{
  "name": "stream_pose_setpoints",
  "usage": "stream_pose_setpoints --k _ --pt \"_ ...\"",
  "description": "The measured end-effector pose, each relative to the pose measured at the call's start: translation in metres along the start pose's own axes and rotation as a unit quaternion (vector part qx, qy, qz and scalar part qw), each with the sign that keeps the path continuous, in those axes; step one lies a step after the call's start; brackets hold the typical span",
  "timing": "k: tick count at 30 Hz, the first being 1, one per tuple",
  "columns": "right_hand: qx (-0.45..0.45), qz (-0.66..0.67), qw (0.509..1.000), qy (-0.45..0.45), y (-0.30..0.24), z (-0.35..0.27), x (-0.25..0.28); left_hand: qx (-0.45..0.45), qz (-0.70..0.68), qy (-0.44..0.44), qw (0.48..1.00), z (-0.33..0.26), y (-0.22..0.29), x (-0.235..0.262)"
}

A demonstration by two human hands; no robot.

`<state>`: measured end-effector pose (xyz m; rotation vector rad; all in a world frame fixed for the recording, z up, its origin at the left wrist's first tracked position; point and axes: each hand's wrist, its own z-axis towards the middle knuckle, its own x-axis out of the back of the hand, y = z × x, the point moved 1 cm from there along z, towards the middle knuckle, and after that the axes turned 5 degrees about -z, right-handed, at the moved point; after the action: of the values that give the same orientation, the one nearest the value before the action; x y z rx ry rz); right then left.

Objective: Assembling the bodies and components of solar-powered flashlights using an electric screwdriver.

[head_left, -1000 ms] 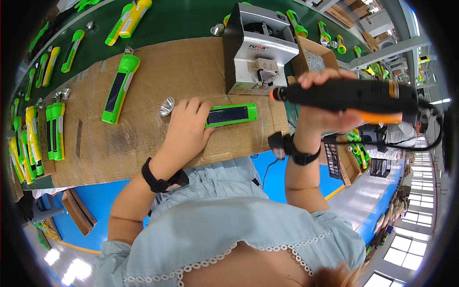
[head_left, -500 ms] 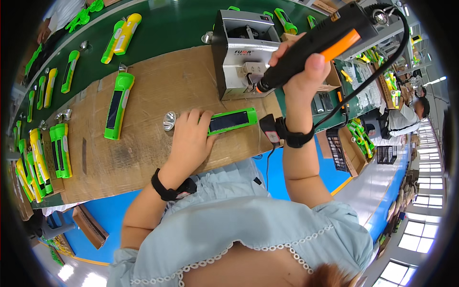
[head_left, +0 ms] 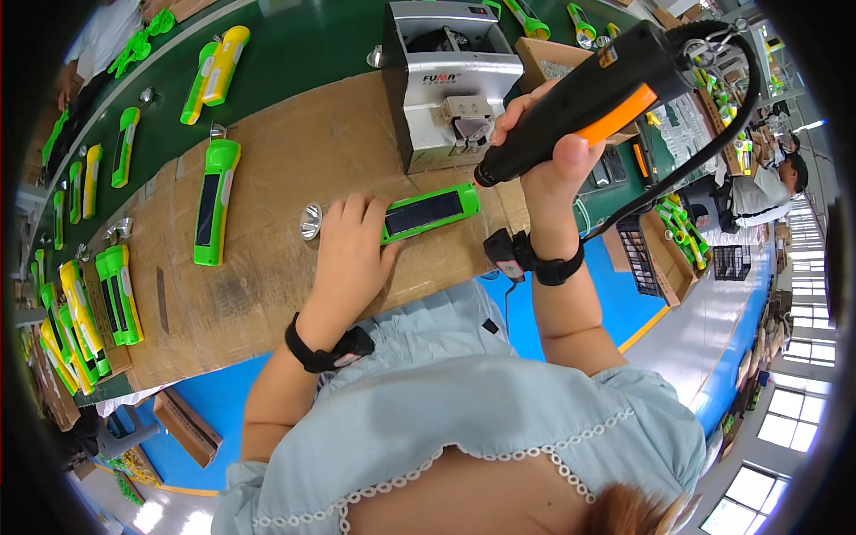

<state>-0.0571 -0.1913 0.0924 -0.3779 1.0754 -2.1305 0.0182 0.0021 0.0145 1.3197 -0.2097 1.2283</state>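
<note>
My left hand point(head_left: 343, 254) lies over the head end of a green flashlight point(head_left: 432, 215), gripping it flat on the cardboard with its dark panel facing up. A shiny reflector cup point(head_left: 310, 221) pokes out left of those fingers. In my right hand point(head_left: 555, 183) is a black electric screwdriver point(head_left: 571, 111) with an orange strip, its fingers wrapped round the body. The driver slants down to the left, and its tip is close by the flashlight's right end; whether they touch I cannot tell. Another green flashlight point(head_left: 217, 201) rests farther left on the cardboard.
A grey metal screw feeder point(head_left: 456, 76) stands beyond the cardboard sheet point(head_left: 294, 147). Several green and yellow flashlights point(head_left: 78, 312) are grouped at the left edge. The screwdriver's black cable point(head_left: 713, 156) loops down at the right. Open cartons point(head_left: 548, 67) stand near the feeder.
My right hand has brought the screwdriver tip from the feeder's front down toward the flashlight's right end. My left hand still holds the flashlight, and the view has shifted slightly.
</note>
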Motion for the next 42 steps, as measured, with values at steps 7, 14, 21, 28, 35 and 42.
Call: stream_pose_setpoints --k 7,14,21,28,35,42 --pt "-0.011 0.050 0.998 -0.023 0.017 0.000 0.003 0.000 -0.017 0.004 1.000 0.002 -0.003 -0.001" --pt "-0.043 0.118 0.992 -0.030 0.034 -0.013 0.008 0.007 -0.039 -0.015 0.999 0.006 -0.002 0.004" --pt "-0.046 0.105 0.993 -0.031 0.026 -0.012 0.006 0.000 -0.019 -0.003 1.000 0.006 0.001 0.005" --pt "0.079 0.032 0.994 0.072 -0.012 0.020 0.000 -0.007 -0.047 -0.028 0.998 0.012 0.006 -0.003" --pt "0.079 -0.020 0.996 0.040 0.008 0.034 -0.011 -0.051 -0.035 -0.011 0.998 0.021 0.014 -0.030" --pt "0.051 0.021 0.998 -0.015 0.002 0.023 -0.010 -0.025 -0.109 0.005 0.994 0.024 0.004 -0.028"
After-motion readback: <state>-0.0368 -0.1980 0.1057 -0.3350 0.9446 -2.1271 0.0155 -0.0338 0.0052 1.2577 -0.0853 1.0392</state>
